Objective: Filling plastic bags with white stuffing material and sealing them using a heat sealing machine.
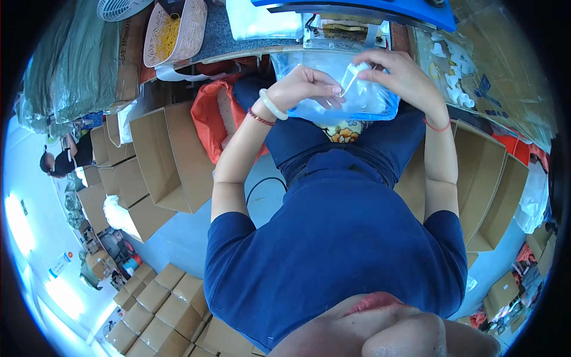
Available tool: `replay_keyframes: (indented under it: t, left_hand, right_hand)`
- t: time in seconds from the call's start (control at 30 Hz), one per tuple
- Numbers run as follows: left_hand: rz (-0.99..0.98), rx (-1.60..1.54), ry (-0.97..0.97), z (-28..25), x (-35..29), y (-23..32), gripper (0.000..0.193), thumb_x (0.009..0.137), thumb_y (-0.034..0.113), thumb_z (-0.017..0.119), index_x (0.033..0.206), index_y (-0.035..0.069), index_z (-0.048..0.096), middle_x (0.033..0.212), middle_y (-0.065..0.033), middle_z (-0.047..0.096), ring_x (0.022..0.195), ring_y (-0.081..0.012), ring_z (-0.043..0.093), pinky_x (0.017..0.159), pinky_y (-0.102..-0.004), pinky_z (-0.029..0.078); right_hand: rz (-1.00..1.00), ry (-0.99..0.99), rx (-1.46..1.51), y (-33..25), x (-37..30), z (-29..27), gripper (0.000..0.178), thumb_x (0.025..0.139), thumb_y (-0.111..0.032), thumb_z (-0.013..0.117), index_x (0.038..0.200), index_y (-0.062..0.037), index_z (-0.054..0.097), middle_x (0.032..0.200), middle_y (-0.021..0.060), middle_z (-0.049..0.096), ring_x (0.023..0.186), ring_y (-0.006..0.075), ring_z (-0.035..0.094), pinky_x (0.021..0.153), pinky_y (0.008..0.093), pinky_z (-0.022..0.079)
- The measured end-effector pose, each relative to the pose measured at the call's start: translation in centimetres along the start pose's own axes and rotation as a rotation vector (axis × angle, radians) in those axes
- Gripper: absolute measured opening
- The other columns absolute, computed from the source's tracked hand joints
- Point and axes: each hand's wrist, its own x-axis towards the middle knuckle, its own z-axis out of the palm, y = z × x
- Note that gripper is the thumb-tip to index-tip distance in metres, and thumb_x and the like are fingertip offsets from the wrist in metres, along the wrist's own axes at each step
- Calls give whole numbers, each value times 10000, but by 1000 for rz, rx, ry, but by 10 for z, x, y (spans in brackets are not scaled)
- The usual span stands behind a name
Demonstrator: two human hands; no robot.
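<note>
Leftward of and beyond the clear tub [383,114], a pale lattice basket [193,30] holds yellow bands [168,38]; nearer the tub, on the same side, lies an orange-red bag [205,116]. The left hand [306,86], with a pale bangle [272,106] and a dark red bracelet [262,118] at its wrist, reaches over the tub's left part, thumb and forefinger pinched together on one end of a narrow strip [350,84]

This strip is over the middle of the tub, slim, whitish and nearly straight, with a bright, filmy white patch around its upper part; finer detail is too small to tell. Its long axis slants, the lower end toward the tub's left near corner and the left fingertips, the upper end toward the tub's far right and the other hand

The right hand [389,68] comes in above the tub's right side, a red cord [437,126] at its wrist. Its thumb and forefinger stand slightly apart around the strip's upper end; whether they press on it, I cannot tell. Rightward of the tub, small white pieces [455,83] lie scattered on a work surface
</note>
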Motion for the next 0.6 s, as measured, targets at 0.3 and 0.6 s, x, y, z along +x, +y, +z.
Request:
replay_keyframes:
  t: [0.3,0.6]
  left_hand:
    - [38,-634,117,-14,70,-17,247,940,87,626,1134,-64,636,1127,-129,671,1034,-247,667,927,-387,559]
    - [661,1309,946,-109,25,-19,441,847,240,728,1215,24,618,1248,-181,621,1163,-311,596,969,-380,470]
  right_hand:
    - [513,817,-823,82,-35,-12,270,949,-143,529,1198,-112,630,1077,154,675,1043,362,617,854,442,505]
    - [377,724,-765,132,-25,-13,225,897,-149,633,1110,-81,605,1049,232,620,929,424,612,811,486,491]
